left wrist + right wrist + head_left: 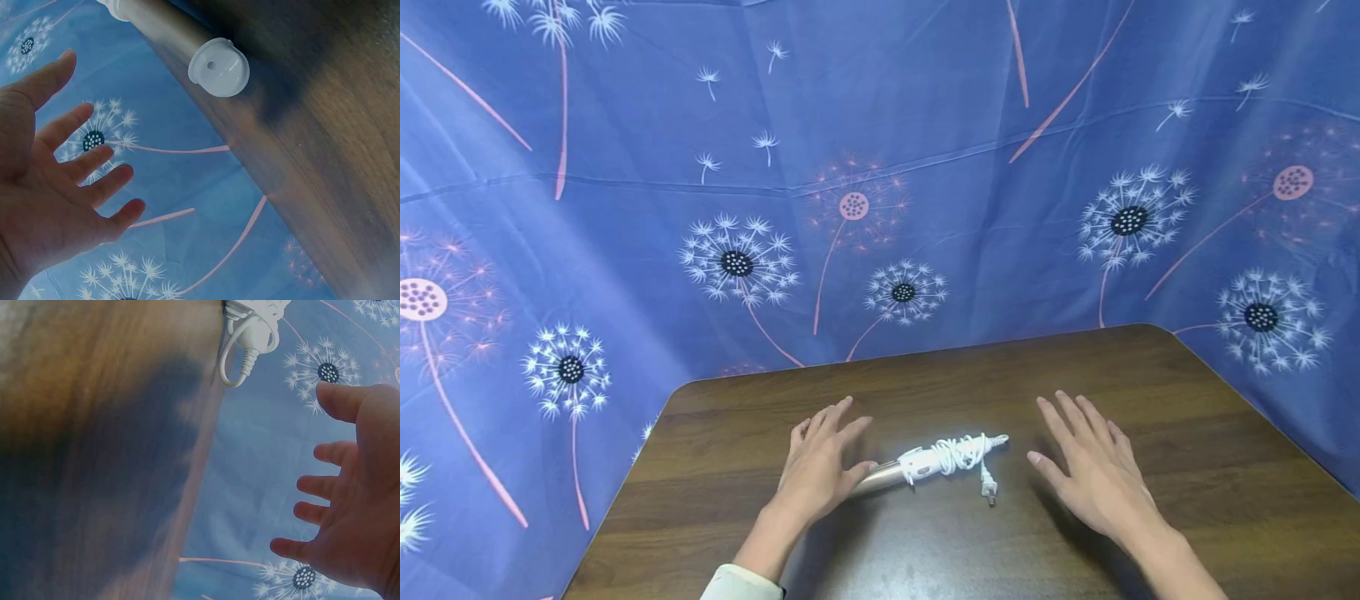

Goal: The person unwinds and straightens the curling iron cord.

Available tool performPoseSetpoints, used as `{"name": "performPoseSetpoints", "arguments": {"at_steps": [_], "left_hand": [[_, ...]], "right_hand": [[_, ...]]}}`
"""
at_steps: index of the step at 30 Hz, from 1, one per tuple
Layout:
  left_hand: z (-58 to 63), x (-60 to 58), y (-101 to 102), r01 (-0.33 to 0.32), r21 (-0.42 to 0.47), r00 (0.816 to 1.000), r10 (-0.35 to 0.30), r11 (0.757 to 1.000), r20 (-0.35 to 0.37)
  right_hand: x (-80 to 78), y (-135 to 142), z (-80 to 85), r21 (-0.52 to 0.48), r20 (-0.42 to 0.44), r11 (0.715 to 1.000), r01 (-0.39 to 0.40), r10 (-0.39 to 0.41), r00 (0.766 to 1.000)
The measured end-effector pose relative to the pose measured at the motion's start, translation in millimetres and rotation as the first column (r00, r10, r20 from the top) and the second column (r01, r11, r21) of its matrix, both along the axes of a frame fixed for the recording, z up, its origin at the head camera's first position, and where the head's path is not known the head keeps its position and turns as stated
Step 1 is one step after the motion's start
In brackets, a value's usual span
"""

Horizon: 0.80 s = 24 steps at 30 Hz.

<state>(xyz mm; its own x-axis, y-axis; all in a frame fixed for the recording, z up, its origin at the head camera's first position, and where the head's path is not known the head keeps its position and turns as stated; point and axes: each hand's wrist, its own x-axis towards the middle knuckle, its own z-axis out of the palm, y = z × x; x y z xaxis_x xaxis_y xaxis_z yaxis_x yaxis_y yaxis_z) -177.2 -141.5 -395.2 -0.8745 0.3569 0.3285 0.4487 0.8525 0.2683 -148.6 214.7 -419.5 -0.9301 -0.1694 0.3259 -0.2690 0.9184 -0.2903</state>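
A curling iron [921,463] with a gold barrel and white handle lies on the table between the two hands. Its white cord [958,454] is wound about the handle, and the two-prong plug [989,490] hangs off toward the near side. My left hand [822,467] is spread beside the barrel end, which it partly covers in the head view. The left wrist view shows the white end cap [220,69] and a bare palm. To the right of the cord end, my right hand [1093,483] holds nothing, its fingers extended; wound cord [253,337] shows beyond the thumb.
The brown wooden table [1195,467] has rounded far corners. Behind it and along both sides hangs a blue cloth [970,192] printed with dandelions. A pale sleeve [741,583] covers the left forearm.
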Motion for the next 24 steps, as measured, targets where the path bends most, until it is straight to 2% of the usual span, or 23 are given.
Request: {"name": "performPoseSetpoints", "arguments": {"at_steps": [12,20,24], "left_hand": [[-8.4,-0.8,9.5,0.025,-0.014,0.996,-0.024,1.0,0.089],[-14.1,0.4,14.6,0.061,-0.041,0.995,-0.057,0.997,0.08],[-17.2,1.5,16.3,0.064,-0.085,0.995,-0.057,0.994,0.086]], "right_hand": [[6.8,-2.9,-4.1,-0.019,0.031,1.0,0.008,-0.008,0.999],[8.4,-3.2,-4.3,-0.015,0.032,1.0,0.024,-0.023,0.999],[10.5,-5.1,-5.9,-0.014,0.045,1.0,0.025,-0.024,0.999]]}}
